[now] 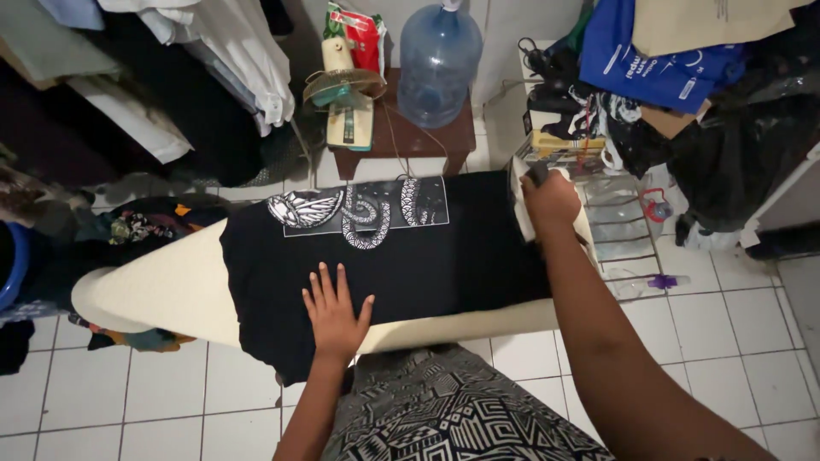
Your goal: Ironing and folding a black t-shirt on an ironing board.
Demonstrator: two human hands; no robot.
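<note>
**Two hands on a black T-shirt over an ironing board**

A black T-shirt (pixel 410 256) lies spread across a cream ironing board (pixel 162 286). The board runs from left to right in the view, with its rounded narrow end at the left. The shirt has a white and grey printed design (pixel 363 209) along its far edge, and its near edge hangs a little over the near side of the board.

The left hand (pixel 335 312) rests flat on the shirt, palm down, with the fingers stretched out and slightly apart. It grips nothing; it only presses on the cloth near the front edge of the board.

The right hand (pixel 551 201) is at the right end of the shirt, closed around the dark handle of an iron (pixel 523 201). Only a pale part of the iron shows beside the hand, so I cannot tell exactly how its sole sits on the cloth.

Behind the board stands a small brown wooden table (pixel 444 141), which carries a large blue water bottle (pixel 437 64) and a small fan (pixel 342 85). Clothes hang at the upper left. At the upper right there are blue bags (pixel 649 60) and black plastic bags (pixel 743 145). The floor has white tiles (pixel 743 316). The person wears a garment with a black and white pattern (pixel 444 410).
</note>
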